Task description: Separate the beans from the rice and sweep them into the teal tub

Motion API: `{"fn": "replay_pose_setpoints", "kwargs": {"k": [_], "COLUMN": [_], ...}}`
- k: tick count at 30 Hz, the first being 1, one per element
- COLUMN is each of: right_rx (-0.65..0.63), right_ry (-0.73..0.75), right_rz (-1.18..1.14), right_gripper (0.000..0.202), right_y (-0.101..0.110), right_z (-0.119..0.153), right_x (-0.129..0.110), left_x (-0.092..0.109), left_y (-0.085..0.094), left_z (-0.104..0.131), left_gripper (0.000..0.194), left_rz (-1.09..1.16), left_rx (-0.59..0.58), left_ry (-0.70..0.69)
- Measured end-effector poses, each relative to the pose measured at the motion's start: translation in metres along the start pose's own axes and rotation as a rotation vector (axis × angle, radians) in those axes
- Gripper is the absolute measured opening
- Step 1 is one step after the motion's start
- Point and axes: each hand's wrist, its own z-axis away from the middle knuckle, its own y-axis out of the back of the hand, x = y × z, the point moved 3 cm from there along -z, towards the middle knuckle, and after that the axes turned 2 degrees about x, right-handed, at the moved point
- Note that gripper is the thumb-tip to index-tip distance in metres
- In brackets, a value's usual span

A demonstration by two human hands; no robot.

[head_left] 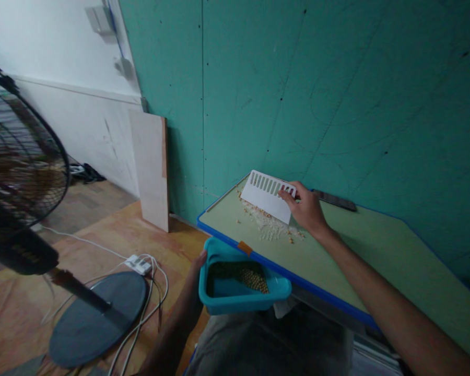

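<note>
My right hand (306, 208) grips the right end of a white slotted scraper (264, 199), which stands tilted on the tabletop. Right in front of the scraper's lower edge lies a spread of white rice-like grains (272, 228) mixed with yellowish beans or kernels (291, 240). Below the table's front edge, my left hand (198, 269) holds a blue plastic tub (245, 305) by its left side; part of that hand is hidden behind the tub. Round tan beans (254, 279) and a dark green mass of small grains (225, 269) lie inside the tub.
The light green table (360, 250) has a blue edge with an orange piece (245, 248) on it. A dark phone-like object (335, 200) lies by the green wall (297, 94). At left stand a fan (23, 156), a power strip (138, 265) with loose cables, and a leaning board (151, 172).
</note>
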Motion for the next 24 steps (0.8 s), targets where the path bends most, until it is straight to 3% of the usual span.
{"fn": "replay_pose_setpoints", "kwargs": {"k": [9, 24], "right_rx": [-0.017, -0.095], "right_ry": [-0.013, -0.015], "right_rz": [-0.049, -0.124], "right_gripper": [0.030, 0.033], "right_y": [-0.006, -0.009], "right_z": [0.003, 0.008], "right_x": [0.000, -0.014], "left_x": [-0.002, 0.000], "left_y": [0.004, -0.001], "left_z": [-0.004, 0.002], "left_gripper": [0.054, 0.058], "left_rz": [-0.008, 0.002], "left_rx": [-0.025, -0.040], "left_ry": [-0.055, -0.008]}}
